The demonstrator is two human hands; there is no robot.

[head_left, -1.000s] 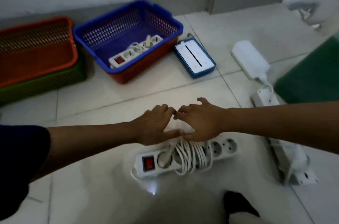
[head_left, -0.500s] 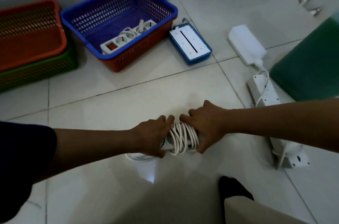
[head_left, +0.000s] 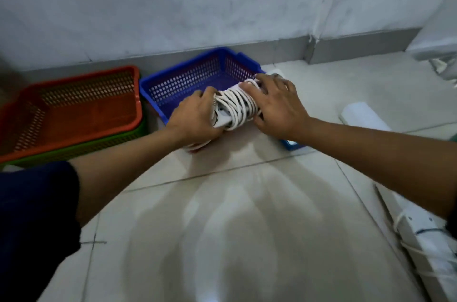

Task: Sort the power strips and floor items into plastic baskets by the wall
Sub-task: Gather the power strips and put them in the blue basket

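Observation:
A white power strip (head_left: pixel 236 106) with its cord wound around it hangs over the near rim of the blue basket (head_left: pixel 188 76) by the wall. My left hand (head_left: pixel 195 117) grips its left end and my right hand (head_left: pixel 274 101) grips its right end. Both hands hide most of the strip's body. The basket's inside is partly hidden behind the strip and my hands.
An orange basket (head_left: pixel 74 108) nested in a green one (head_left: pixel 99 143) stands left of the blue basket. A white box (head_left: pixel 363 116) and a blue-edged item (head_left: pixel 293 144) lie at the right. Another white power strip (head_left: pixel 425 237) with cord lies along the floor at the lower right.
Both hands closed on the coiled power strip on the floor and lifted it forward to the blue basket. The view has swung up toward the wall.

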